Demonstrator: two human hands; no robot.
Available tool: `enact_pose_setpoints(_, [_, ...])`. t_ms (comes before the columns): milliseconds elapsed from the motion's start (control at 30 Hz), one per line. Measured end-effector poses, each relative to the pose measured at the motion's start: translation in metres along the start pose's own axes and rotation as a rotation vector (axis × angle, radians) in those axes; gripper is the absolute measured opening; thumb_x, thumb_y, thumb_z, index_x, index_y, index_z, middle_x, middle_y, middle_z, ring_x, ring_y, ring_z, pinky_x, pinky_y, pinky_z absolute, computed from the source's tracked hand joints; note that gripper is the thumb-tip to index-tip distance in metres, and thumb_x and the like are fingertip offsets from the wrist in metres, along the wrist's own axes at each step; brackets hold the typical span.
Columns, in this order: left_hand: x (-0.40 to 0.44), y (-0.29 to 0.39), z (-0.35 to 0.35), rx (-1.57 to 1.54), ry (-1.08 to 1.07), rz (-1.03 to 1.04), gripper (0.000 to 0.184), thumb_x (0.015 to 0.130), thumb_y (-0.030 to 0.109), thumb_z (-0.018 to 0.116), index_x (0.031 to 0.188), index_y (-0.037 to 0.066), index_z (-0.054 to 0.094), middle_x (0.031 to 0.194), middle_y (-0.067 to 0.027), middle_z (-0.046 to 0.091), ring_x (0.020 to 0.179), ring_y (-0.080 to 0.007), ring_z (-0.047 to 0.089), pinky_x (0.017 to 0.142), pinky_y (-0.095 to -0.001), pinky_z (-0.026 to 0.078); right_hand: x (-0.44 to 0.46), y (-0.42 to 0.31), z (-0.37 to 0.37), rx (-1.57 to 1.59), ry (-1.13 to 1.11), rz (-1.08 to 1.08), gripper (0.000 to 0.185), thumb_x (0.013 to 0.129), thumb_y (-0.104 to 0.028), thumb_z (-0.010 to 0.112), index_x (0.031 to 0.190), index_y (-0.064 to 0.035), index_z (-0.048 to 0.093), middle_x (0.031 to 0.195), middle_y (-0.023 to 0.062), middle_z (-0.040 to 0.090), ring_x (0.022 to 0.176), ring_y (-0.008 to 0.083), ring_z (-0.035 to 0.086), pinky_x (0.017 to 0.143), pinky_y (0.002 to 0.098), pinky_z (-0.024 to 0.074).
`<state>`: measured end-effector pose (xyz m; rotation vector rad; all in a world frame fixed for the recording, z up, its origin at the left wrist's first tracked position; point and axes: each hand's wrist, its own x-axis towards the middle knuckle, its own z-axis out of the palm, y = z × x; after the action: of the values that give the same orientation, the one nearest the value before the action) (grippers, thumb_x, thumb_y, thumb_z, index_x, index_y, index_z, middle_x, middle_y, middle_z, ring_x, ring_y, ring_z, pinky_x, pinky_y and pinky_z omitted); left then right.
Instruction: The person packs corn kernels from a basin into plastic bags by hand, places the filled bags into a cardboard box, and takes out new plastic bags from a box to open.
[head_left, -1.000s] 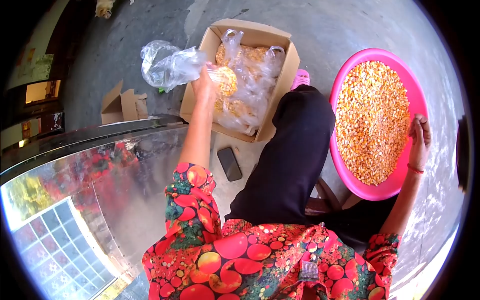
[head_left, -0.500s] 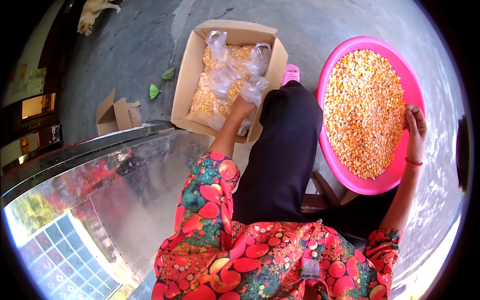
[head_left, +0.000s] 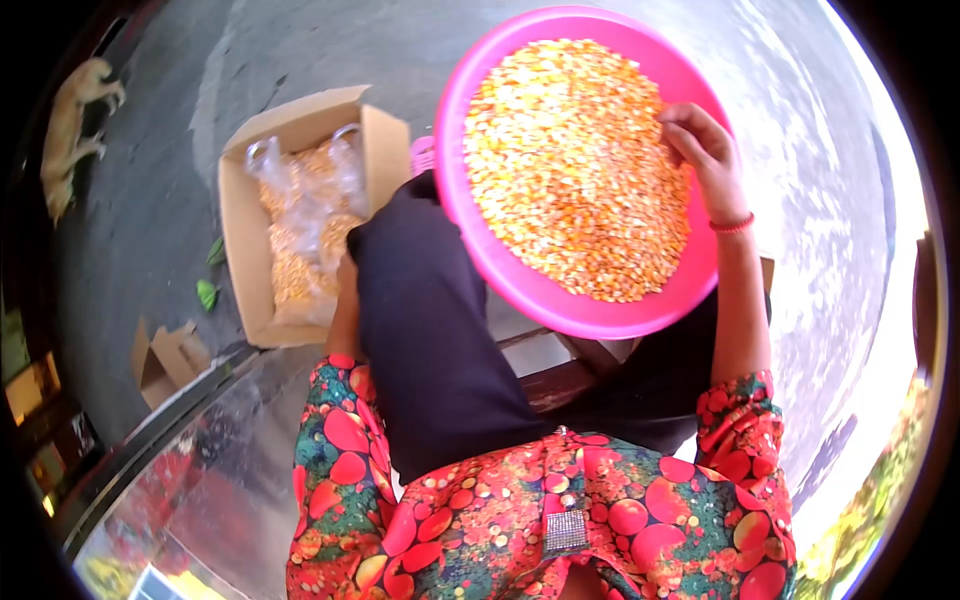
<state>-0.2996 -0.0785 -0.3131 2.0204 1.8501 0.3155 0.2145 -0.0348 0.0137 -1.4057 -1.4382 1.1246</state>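
Note:
A pink basin full of loose orange and yellow corn kernels rests by my lap. Over its right side, my right hand has its fingers bent and drawn together; what they hold, if anything, is hidden. Left of my knee stands an open cardboard box. Clear plastic bags of corn lie in it, some with their handles up. My left forearm reaches beside the box, and the hand is hidden behind my knee.
A pale dog lies on the grey floor at the far left. A small open carton and green scraps are near the box. A shiny metal surface runs along the lower left. A pink slipper shows beyond my knee.
The view has swung right, so box and basin appear further left. My left hand has left the bags and dropped behind my knee. My right hand stays at the basin's right side.

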Motion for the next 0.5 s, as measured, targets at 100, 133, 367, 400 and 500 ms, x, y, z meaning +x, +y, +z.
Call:
enact_pose_setpoints(100, [0.007, 0.019, -0.032, -0.107, 0.005, -0.103, 0.027, 0.086, 0.019, 0.052, 0.107, 0.002, 0.056, 0.089, -0.009, 0.058, 0.077, -0.0187, 0.056, 0.062, -0.0302, 0.045, -0.001, -0.002, -0.001, -0.04, -0.03, 0.003, 0.011, 0.086, -0.005, 0.051, 0.094, -0.0022, 0.059, 0.077, -0.0022, 0.056, 0.066, 0.0027, 0.049, 0.058, 0.0172, 0.0409])
enact_pose_setpoints(133, [0.009, 0.026, -0.043, -0.135, 0.011, -0.118, 0.027, 0.086, 0.019, 0.052, 0.107, 0.002, 0.056, 0.089, -0.009, 0.058, 0.077, -0.0187, 0.056, 0.062, -0.0302, 0.045, -0.002, -0.002, 0.0, -0.067, -0.03, 0.0, 0.011, 0.086, -0.005, 0.052, 0.094, -0.0016, 0.059, 0.077, -0.0024, 0.057, 0.069, 0.0037, 0.051, 0.061, 0.018, 0.0422])
enact_pose_setpoints(367, [0.021, 0.073, -0.103, -0.25, 0.022, -0.111, 0.028, 0.086, 0.019, 0.052, 0.108, 0.002, 0.055, 0.091, -0.0091, 0.058, 0.079, -0.0189, 0.056, 0.063, -0.0306, 0.045, -0.004, 0.001, -0.002, -0.266, -0.063, -0.133, 0.011, 0.081, -0.006, 0.056, 0.09, -0.0026, 0.06, 0.076, 0.0024, 0.06, 0.07, 0.0073, 0.054, 0.063, 0.0232, 0.0451])
enact_pose_setpoints(400, [0.022, 0.079, -0.11, -0.254, 0.018, -0.104, 0.028, 0.086, 0.019, 0.052, 0.108, 0.003, 0.055, 0.091, -0.0091, 0.058, 0.079, -0.019, 0.056, 0.063, -0.0307, 0.045, -0.005, 0.002, -0.001, -0.312, -0.084, -0.146, 0.011, 0.082, -0.006, 0.055, 0.092, -0.0024, 0.059, 0.078, 0.0017, 0.059, 0.072, 0.0069, 0.054, 0.064, 0.0227, 0.0443])
enact_pose_setpoints(500, [0.021, 0.095, -0.125, -0.258, 0.014, -0.082, 0.028, 0.086, 0.019, 0.052, 0.109, 0.003, 0.055, 0.091, -0.0091, 0.058, 0.08, -0.019, 0.056, 0.064, -0.0308, 0.045, -0.007, 0.011, 0.011, -0.404, -0.105, -0.239, 0.012, 0.077, -0.009, 0.054, 0.085, -0.0069, 0.063, 0.077, 0.0096, 0.064, 0.072, 0.023, 0.062, 0.065, 0.0336, 0.0493])
